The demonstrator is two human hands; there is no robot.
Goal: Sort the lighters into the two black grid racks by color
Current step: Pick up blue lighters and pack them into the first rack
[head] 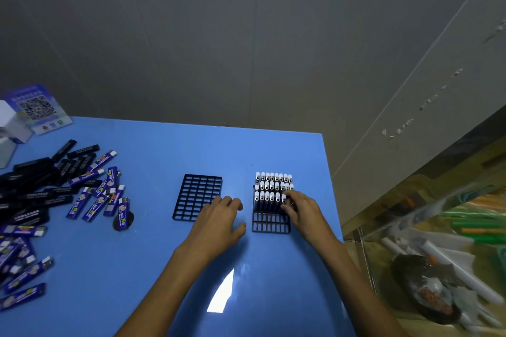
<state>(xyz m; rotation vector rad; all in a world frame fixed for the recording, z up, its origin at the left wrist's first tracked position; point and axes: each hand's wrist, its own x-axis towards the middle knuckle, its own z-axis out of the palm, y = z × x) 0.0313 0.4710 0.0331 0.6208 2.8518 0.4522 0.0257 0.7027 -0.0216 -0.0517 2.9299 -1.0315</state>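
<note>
The right hand (301, 208) is pinching an upright blue lighter (284, 198) into the right rack (271, 223). Its long axis is standing vertical, third row's 3 o'clock end. The left hand (219, 217) is resting relaxed, empty, at 9 o'clock.

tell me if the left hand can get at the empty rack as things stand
Probably yes: the left hand lies open at the near right corner of the empty rack, with nothing in between.

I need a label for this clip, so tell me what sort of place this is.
Probably a small workshop or packing bench: a plain blue table with loose lighters heaped on it, two black grid racks, and a QR-code sign at the back corner.
</note>
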